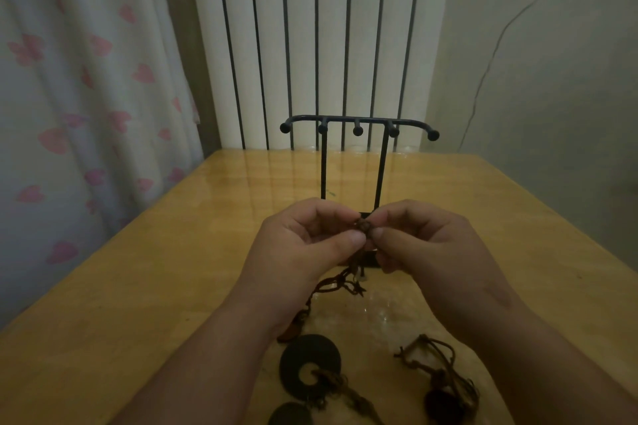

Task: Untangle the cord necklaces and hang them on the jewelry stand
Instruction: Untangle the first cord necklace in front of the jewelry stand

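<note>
Nearest, a dark ring pendant lies below both wrists; left hand and right hand pinch a cord knot, hiding the stand's base.

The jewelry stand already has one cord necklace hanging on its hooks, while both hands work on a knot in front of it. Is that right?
Not quite. In the head view the jewelry stand has bare hooks; nothing hangs there. Both hands, left hand and right hand, do pinch a knot before it.

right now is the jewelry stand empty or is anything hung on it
Empty. All five pegs of the jewelry stand show bare; both hands pinch a knotted cord necklace in front.
</note>
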The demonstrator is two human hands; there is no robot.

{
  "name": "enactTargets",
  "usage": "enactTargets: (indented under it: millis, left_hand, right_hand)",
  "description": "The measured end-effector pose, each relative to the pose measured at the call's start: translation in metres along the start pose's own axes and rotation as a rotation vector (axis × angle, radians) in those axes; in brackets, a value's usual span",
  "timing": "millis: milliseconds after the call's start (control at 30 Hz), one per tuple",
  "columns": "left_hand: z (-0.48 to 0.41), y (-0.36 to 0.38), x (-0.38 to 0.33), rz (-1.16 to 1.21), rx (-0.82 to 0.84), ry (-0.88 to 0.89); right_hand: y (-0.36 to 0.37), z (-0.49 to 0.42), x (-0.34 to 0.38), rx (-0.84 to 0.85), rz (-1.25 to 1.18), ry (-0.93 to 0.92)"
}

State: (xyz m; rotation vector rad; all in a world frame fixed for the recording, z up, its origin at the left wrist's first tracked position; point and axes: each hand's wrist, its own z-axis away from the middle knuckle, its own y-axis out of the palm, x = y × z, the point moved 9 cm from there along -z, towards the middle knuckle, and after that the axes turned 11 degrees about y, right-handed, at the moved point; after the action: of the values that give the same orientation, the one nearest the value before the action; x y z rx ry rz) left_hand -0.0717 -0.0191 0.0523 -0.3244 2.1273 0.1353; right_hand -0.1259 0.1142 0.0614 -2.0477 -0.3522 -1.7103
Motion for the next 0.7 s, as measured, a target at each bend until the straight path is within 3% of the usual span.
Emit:
enactTargets:
  millis: [700]
  left_hand:
    - [0.0012,-0.0024,-0.0039,-0.267,-0.009,0.003]
  right_hand:
    - [-0.0011,0.0013,0.0031,-0.073,0.193,-0.085]
